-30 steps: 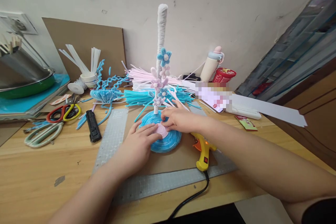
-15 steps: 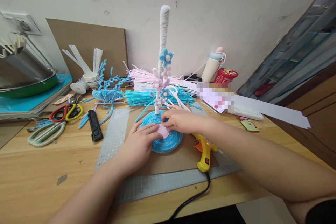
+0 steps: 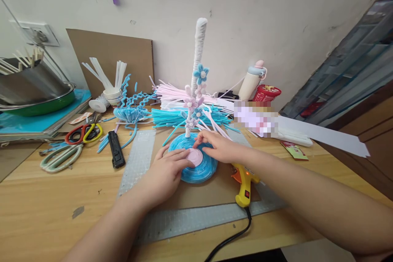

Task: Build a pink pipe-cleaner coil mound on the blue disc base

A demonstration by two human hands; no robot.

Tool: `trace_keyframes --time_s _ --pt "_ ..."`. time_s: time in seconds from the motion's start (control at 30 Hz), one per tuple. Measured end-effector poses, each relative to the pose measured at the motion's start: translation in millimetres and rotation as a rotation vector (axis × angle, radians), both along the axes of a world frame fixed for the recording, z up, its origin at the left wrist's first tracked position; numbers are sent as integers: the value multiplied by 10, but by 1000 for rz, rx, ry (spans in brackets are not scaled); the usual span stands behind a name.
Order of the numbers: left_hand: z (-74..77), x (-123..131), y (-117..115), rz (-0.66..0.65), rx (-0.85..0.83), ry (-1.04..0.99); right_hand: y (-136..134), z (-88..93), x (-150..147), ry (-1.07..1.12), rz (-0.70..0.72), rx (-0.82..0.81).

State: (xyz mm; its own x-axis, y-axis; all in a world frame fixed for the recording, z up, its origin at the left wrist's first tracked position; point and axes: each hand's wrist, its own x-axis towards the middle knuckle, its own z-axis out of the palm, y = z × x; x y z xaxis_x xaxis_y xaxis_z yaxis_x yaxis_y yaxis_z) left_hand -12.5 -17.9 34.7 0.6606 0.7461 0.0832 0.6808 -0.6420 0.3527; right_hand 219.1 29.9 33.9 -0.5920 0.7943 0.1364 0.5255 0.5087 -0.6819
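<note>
A blue coiled pipe-cleaner base sits on brown cardboard and carries a tall white fuzzy stem with small blue and pink flowers. A flat pink disc lies on the base. My left hand rests on the base's left side, fingertips pressing the disc's left edge. From the right, my right hand pinches the disc's far edge with curled fingers.
A yellow glue gun with a black cord lies right of the base on a grey cutting mat. Scissors, green shears, a black cutter, blue and pink pipe cleaners, a bottle and a metal pan crowd the desk.
The view has shifted slightly, so everything sits a little lower and to the right. More of the pink disc shows between my fingers; both hands stay on the base.
</note>
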Motion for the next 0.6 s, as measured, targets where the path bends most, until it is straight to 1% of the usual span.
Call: trace_keyframes --time_s 0.1,0.2,0.37,0.6 --pt "5 6 5 -5 4 -4 31 -3 -7 -4 23 -28" --pt "6 8 5 -8 7 -13 57 -1 -11 -67 38 23" --pt "1 16 -6 -7 -4 8 76 -1 -15 -145 84 61" --pt "-29 44 -18 -27 107 -8 47 9 -38 -226 137 148"
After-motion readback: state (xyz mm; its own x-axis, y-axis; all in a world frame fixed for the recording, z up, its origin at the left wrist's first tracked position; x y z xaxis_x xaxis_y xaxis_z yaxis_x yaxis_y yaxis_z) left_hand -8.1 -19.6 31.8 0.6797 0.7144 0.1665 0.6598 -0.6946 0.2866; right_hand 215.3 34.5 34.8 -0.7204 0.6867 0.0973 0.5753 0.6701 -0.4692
